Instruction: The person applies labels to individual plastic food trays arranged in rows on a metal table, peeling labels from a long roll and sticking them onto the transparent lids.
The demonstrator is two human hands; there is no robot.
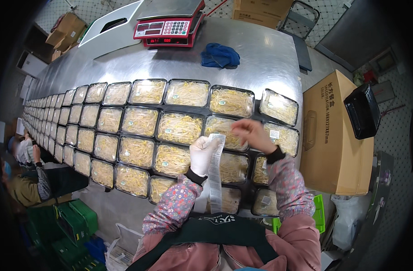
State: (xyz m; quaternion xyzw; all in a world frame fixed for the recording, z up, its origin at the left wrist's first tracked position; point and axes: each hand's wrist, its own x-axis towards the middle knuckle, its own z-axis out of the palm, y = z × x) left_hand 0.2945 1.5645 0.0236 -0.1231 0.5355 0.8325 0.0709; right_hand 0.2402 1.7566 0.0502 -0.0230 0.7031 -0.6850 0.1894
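Observation:
My left hand [201, 152], in a white glove, is closed on a long strip of printed white labels [215, 183] that hangs down toward my apron. Just to the right, my bare right hand [254, 134] hovers over a tray; its bent fingers are apart, slightly blurred, and no object shows in them. Under both hands lie black trays of bean sprouts [181, 128] wrapped in clear film. One tray at the right bears a white label [274, 134]. Trays nearest my body are partly hidden by my arms and the strip.
Rows of similar trays run far left along the metal table [256, 45]. A red scale [168, 28], a white bin [111, 27] and a blue cloth [220, 55] stand behind. At right is a cardboard box [335, 144] with a black tray [362, 110]. Another person [28, 180] is at left, near green crates [75, 221].

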